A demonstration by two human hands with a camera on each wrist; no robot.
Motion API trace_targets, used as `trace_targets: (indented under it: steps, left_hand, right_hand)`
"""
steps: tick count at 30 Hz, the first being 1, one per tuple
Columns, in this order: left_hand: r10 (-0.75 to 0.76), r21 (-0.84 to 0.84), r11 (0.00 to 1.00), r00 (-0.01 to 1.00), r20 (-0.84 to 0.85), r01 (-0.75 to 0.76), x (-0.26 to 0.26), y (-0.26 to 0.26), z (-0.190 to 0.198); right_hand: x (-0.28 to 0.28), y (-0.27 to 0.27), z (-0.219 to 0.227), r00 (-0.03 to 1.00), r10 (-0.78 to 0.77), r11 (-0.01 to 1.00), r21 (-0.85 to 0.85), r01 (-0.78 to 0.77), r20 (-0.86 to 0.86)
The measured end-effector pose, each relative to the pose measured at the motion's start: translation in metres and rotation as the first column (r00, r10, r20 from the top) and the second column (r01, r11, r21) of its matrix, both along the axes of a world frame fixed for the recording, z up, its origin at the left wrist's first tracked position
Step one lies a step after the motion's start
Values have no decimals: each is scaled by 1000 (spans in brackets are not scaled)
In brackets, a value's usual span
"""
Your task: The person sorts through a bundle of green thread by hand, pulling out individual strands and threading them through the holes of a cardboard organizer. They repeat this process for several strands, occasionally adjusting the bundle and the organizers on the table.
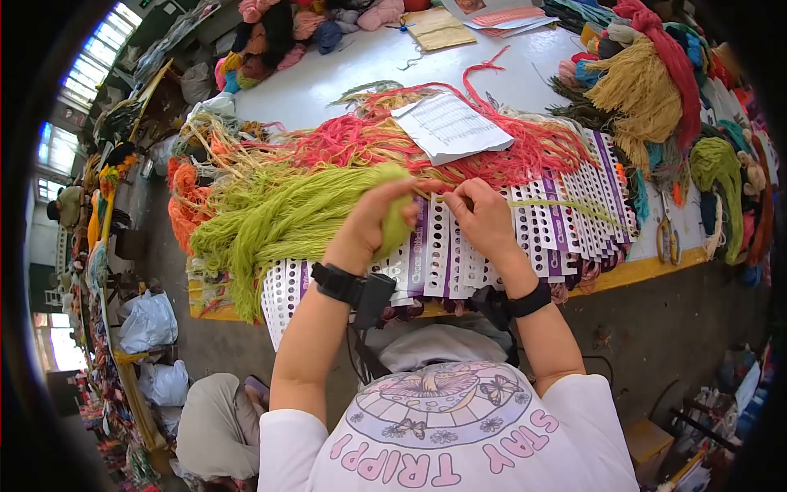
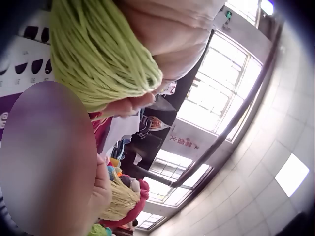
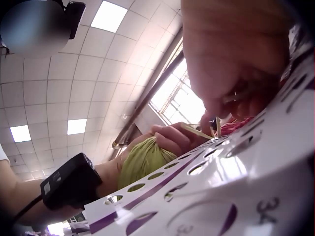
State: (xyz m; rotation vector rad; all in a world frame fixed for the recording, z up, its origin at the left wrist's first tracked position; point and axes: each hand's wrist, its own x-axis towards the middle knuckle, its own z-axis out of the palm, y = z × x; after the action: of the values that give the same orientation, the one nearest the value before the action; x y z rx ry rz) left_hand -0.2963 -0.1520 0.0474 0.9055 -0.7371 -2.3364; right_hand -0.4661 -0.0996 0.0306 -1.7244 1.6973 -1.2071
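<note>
Cards (image 1: 492,246) lie under both hands. Yarn (image 1: 279,213) lies left of the left hand (image 1: 373,225). Paper (image 1: 451,127) lies beyond the right hand (image 1: 484,217); scissors (image 1: 668,234) to its right.

Head view – looks forward and down from above onto table (image 1: 344,70), wide fisheye, both forearms in frame. Left wrist view – very close under left hand (image 2: 172,34), tilted up toward windows and ceiling. Right wrist view – low beside punched cards (image 3: 236,172), aimed upward. All three share green yarn (image 1: 287,213).
</note>
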Motion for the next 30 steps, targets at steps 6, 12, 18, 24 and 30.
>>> trace_targets:
  steps: [6, 12, 18, 24, 30]
  left_hand:
    - [339, -768, 398, 697, 632, 503, -12, 11, 5]
    - [644, -290, 764, 707, 293, -576, 152, -81, 57]
    - [494, -536, 801, 799, 342, -266, 133, -42, 84]
    - [-31, -327, 944, 999, 9, 32, 24, 18, 68]
    - [-28, -253, 967, 1000, -7, 25, 22, 27, 62]
  right_hand:
    - [6, -3, -5, 993, -118, 991, 63, 117, 0]
    - [10, -2, -10, 986, -163, 986, 21, 163, -32]
    - [11, -2, 3, 997, -63, 989, 138, 57, 38]
    - [47, 12, 53, 622, 80, 951, 128, -283, 779]
    - [55, 17, 51, 504, 26, 967, 105, -231, 864]
